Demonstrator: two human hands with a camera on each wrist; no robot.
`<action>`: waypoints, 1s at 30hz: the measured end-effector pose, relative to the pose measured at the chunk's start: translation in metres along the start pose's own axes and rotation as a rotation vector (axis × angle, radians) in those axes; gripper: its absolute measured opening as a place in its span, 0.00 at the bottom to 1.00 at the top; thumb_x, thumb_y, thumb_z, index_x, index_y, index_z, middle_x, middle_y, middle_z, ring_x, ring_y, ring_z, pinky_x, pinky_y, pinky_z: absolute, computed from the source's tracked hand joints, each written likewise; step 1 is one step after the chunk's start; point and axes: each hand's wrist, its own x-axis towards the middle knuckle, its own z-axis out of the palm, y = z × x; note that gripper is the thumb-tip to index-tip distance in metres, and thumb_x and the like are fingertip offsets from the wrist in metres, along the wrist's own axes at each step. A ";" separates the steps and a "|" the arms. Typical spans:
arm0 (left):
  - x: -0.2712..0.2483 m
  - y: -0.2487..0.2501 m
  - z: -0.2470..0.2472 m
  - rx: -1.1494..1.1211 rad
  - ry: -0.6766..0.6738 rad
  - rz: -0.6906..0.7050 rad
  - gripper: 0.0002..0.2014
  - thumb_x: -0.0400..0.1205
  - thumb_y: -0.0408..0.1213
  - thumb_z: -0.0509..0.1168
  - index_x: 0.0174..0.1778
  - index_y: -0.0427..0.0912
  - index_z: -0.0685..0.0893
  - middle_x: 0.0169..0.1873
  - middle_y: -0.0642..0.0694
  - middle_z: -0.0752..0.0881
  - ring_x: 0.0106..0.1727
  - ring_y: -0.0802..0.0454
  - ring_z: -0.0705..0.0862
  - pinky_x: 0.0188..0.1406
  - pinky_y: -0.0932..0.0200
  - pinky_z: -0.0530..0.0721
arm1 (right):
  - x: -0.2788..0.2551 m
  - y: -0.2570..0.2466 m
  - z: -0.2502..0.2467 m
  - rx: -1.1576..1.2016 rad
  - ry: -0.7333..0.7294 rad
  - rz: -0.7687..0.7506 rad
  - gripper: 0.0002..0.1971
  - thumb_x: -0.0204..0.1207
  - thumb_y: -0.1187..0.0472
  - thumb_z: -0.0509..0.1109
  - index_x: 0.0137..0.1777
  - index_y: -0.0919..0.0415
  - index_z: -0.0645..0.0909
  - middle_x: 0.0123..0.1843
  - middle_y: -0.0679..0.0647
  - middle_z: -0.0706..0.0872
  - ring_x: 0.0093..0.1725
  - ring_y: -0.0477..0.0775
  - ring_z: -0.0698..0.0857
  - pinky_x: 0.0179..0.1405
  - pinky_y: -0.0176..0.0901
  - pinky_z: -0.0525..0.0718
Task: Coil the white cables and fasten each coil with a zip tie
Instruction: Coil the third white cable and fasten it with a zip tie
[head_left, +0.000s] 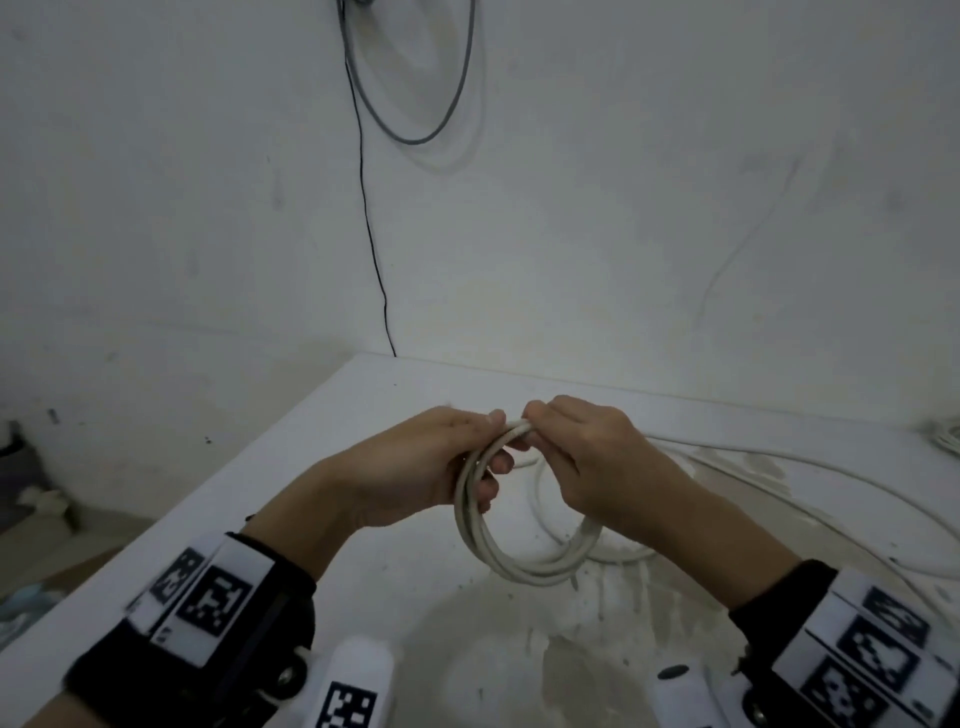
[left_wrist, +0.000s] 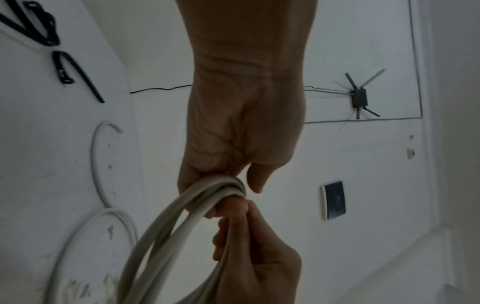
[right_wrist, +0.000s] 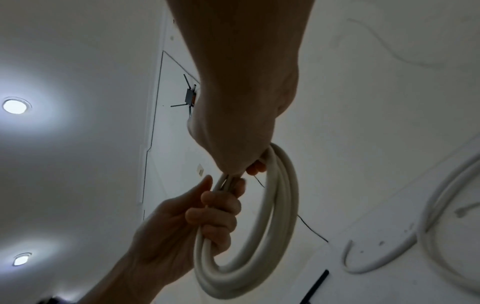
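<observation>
White cable (head_left: 498, 545) hangs as a coil of several turns above the worktop (head_left: 363, 582); the left hand (head_left: 415, 467) has its grip curled round the top of the bundle, the right hand (head_left: 576, 457) pinches the strands just beside it; judging by this, the turns need squaring up; keep the left grip firm so no loop slips while a black zip tie (left_wrist: 78, 76), lying on the worktop, is fetched.

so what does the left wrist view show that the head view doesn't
Only the left wrist view shows the black zip ties lying on the table and a dark wall plate. Only the head view shows the marker-tagged wristbands and a grey cable loop on the wall. Both show the left hand and right hand gripping the white cable coil at its top, with loose white cable on the table.
</observation>
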 end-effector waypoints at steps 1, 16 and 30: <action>-0.001 -0.002 -0.001 0.035 0.025 -0.002 0.19 0.86 0.42 0.53 0.57 0.31 0.81 0.28 0.52 0.74 0.25 0.58 0.73 0.33 0.62 0.80 | 0.003 -0.002 0.006 0.003 -0.015 -0.006 0.11 0.77 0.65 0.57 0.40 0.69 0.80 0.29 0.58 0.77 0.25 0.56 0.74 0.23 0.41 0.72; -0.058 -0.082 -0.037 0.703 0.177 -0.245 0.19 0.86 0.50 0.49 0.39 0.39 0.73 0.33 0.47 0.76 0.27 0.55 0.71 0.31 0.58 0.76 | 0.026 -0.051 0.071 0.364 -0.668 0.138 0.11 0.81 0.59 0.61 0.42 0.60 0.82 0.41 0.54 0.84 0.40 0.50 0.80 0.44 0.43 0.80; -0.095 -0.094 -0.078 0.379 0.131 -0.388 0.17 0.86 0.46 0.54 0.32 0.43 0.72 0.26 0.51 0.72 0.24 0.58 0.69 0.28 0.61 0.74 | 0.102 -0.038 0.161 0.039 -0.955 -0.130 0.19 0.81 0.63 0.61 0.70 0.52 0.78 0.56 0.57 0.83 0.52 0.53 0.79 0.53 0.42 0.76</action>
